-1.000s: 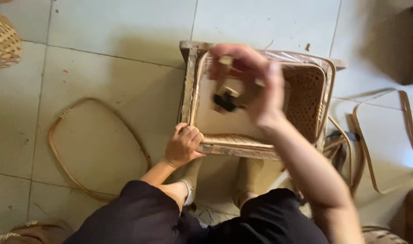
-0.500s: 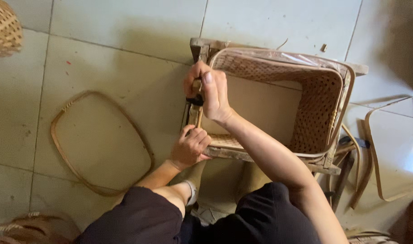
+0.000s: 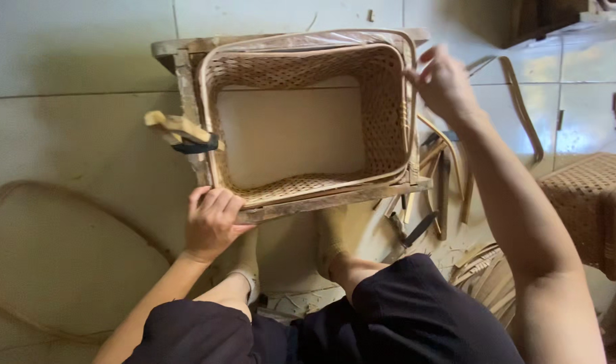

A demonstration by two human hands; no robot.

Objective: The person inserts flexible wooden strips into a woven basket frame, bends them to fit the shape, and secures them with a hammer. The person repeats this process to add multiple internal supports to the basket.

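I watched from above. Nearest, below the woven basket (image 3: 301,128), the left hand (image 3: 212,222) lay curled over the near-left corner of the wooden frame (image 3: 321,202) that held the basket, fingers pressed down on the rail, seemingly to steady it. On the basket's left rim sat a wooden clamp (image 3: 181,133) with a dark band, pinching rim to frame. Right of the basket, loose cane strips (image 3: 443,182) lay on the tiled floor (image 3: 72,54). Farther, by the far-right corner, the right hand (image 3: 445,84) hovered with fingers loosely spread, holding nothing.
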